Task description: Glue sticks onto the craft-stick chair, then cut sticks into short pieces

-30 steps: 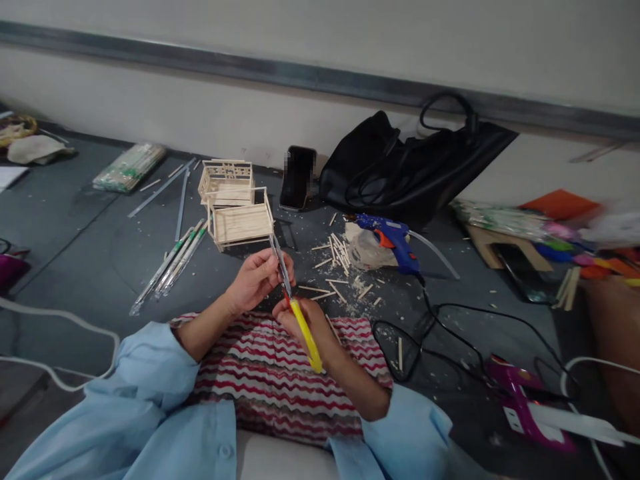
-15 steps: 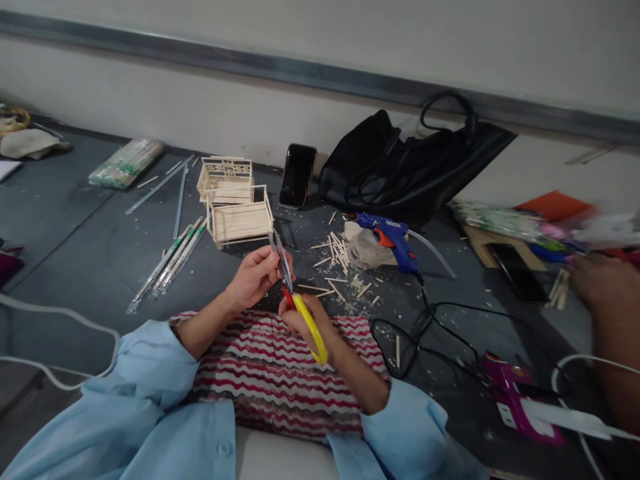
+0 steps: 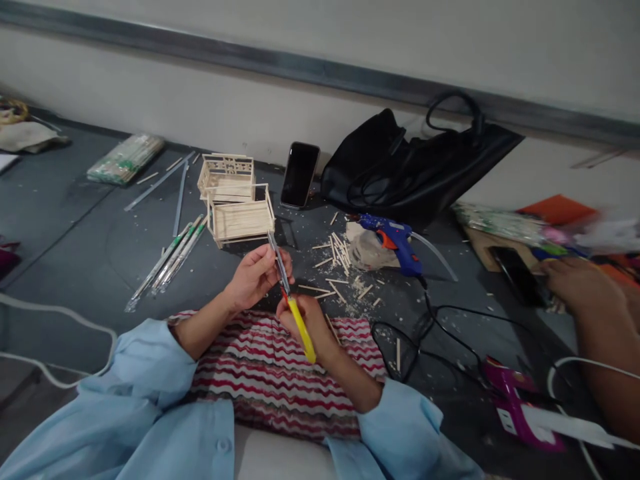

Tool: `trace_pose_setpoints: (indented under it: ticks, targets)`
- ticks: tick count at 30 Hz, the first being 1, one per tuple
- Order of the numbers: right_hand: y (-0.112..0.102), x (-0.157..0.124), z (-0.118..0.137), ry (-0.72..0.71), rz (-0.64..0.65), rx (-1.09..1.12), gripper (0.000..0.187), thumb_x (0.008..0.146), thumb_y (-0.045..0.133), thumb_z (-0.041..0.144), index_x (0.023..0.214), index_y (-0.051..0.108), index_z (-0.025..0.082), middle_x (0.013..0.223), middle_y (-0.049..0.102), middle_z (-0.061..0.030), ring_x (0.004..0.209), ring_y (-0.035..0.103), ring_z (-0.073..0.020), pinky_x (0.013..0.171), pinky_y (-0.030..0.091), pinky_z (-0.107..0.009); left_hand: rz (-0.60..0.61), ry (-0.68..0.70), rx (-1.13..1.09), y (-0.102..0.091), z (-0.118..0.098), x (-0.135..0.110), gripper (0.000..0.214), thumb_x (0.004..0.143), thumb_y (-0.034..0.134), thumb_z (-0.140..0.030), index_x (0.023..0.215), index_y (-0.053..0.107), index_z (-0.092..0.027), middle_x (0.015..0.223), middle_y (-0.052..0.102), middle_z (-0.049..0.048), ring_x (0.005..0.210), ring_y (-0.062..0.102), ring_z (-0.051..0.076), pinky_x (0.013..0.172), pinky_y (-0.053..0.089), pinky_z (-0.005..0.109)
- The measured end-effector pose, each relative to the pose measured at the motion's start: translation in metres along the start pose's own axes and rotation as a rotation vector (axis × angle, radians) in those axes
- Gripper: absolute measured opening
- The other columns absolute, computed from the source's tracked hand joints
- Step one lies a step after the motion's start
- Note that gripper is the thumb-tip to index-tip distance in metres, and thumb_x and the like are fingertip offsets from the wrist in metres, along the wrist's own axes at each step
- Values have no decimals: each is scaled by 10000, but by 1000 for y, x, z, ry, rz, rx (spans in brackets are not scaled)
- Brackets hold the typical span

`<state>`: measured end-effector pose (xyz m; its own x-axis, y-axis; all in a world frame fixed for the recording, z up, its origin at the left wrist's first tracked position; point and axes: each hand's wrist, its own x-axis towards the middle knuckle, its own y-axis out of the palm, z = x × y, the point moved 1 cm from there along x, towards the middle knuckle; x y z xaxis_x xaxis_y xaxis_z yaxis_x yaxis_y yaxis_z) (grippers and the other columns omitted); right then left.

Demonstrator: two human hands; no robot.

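Note:
My right hand (image 3: 307, 323) is wrapped round a pair of scissors (image 3: 300, 327) with yellow and red handles. The narrow blades point up and away, nearly together. My left hand (image 3: 257, 277) is closed beside the blades, thumb and fingers pinched; whatever is in them is too small to make out. Just beyond the blade tips stands a small frame model (image 3: 243, 220) of thin wooden sticks, with a second stick model (image 3: 227, 179) behind it. Several cut sticks (image 3: 340, 253) lie scattered to the right of my hands. A striped cloth (image 3: 280, 393) covers my lap.
A blue glue gun (image 3: 397, 243) rests right of the cut sticks, its cord trailing forward. Behind are a phone (image 3: 300, 175) and a black bag (image 3: 390, 167). Wrapped stick packs (image 3: 167, 260) lie left. At the right, another person's hand (image 3: 583, 283) reaches beside a second phone (image 3: 515, 270).
The scissor blades have come together and the yellow handle has swung inward. A thin stick now shows by my right wrist. The other person's hand has moved left, towards the phone there.

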<state>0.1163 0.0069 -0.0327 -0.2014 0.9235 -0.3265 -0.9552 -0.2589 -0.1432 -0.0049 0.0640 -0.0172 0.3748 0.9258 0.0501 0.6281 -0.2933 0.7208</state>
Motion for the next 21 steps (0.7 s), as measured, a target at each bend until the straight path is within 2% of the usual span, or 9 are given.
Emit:
trace_pose_setpoints:
  ticks: [6,9,11,13,16,18,21]
  targets:
    - [-2,-10,9,82,-43,85,64,571,506,259,569,514,196,434,329,74,416,293,-60,414,211,-210,-109,-141,-166,-5,-1,8,127,816,575,-245,779,613,-130,741,572,24,706,571,115,731,525,267]
    - [-2,-10,10,120,-30,128,60,551,504,257,561,508,198,407,312,86,383,252,-48,394,190,-208,-172,-198,-192,-11,-1,13,176,845,505,-228,758,617,-124,734,597,35,683,585,114,704,520,255]
    - [-3,-9,9,150,-31,178,65,540,501,255,577,505,202,390,288,100,365,219,-40,379,167,-201,-200,-200,-113,-16,-1,14,211,849,503,-245,707,605,-128,708,612,35,652,592,116,687,508,252]
    - [-4,-7,7,177,-31,248,87,525,495,249,598,505,203,379,269,112,352,199,-34,367,147,-191,-230,-142,25,-21,-3,14,249,841,528,-289,660,595,-132,672,623,35,638,601,124,688,490,250]
    - [-5,-5,7,180,-15,352,115,499,492,235,605,509,195,365,278,121,338,187,-24,353,138,-175,-250,-52,234,-26,-6,13,381,849,504,-440,664,618,-126,645,647,57,636,613,147,671,460,256]
    - [-6,-4,9,181,0,398,116,488,497,228,598,507,191,354,291,122,327,188,-20,345,139,-169,-213,-66,313,-28,-7,12,485,854,441,-537,713,643,-120,657,669,77,653,623,168,679,452,272]
    - [-7,-4,12,201,16,427,118,477,497,221,590,507,191,340,305,120,314,203,-21,337,137,-163,-124,-67,385,-29,-7,10,552,860,377,-586,796,666,-120,685,688,88,716,637,193,746,448,299]
